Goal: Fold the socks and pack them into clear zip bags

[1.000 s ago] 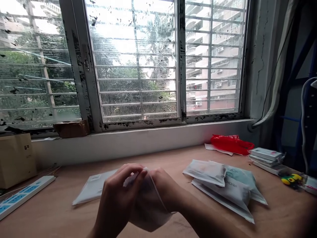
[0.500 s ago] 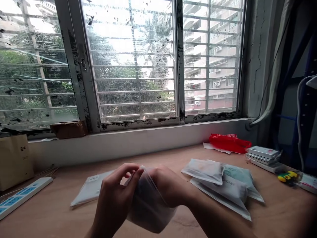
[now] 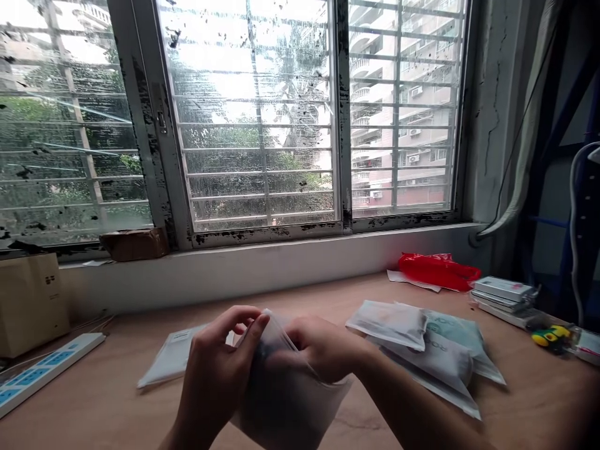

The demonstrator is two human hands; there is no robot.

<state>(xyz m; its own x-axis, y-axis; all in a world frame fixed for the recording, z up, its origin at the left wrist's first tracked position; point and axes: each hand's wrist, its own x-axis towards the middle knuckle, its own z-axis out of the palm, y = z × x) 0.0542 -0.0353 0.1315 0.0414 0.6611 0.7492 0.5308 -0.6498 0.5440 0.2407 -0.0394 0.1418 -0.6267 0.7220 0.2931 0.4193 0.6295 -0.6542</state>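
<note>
- Head view, the hands: from my remote seat I see the left hand (image 3: 213, 369) and the right hand (image 3: 323, 347) holding a frosted pouch (image 3: 285, 406) between them, lifted off the counter (image 3: 107, 406) near its front edge.
- Head view, the grip: the left fingers (image 3: 253, 328) pinch the pouch's top edge, thumb against forefinger. The right hand's fingers curl round the upper right side and press on it (their tips are hidden behind the film, so I cannot tell exactly how they meet).
- Head view, surroundings: a flat white packet (image 3: 171, 356) lies just behind the hands. A pile of pouches (image 3: 426, 350) sits to the right, with a red bag (image 3: 438, 269) and a stack of small boxes (image 3: 504, 294) further back. A power strip (image 3: 47, 369) lies at the far left.
- Risk, as I judge it: the film looks slick and the hold is on one thin edge, so a sharp pull could slip the pinch or tear the edge. The dark contents could then drop onto the counter.
</note>
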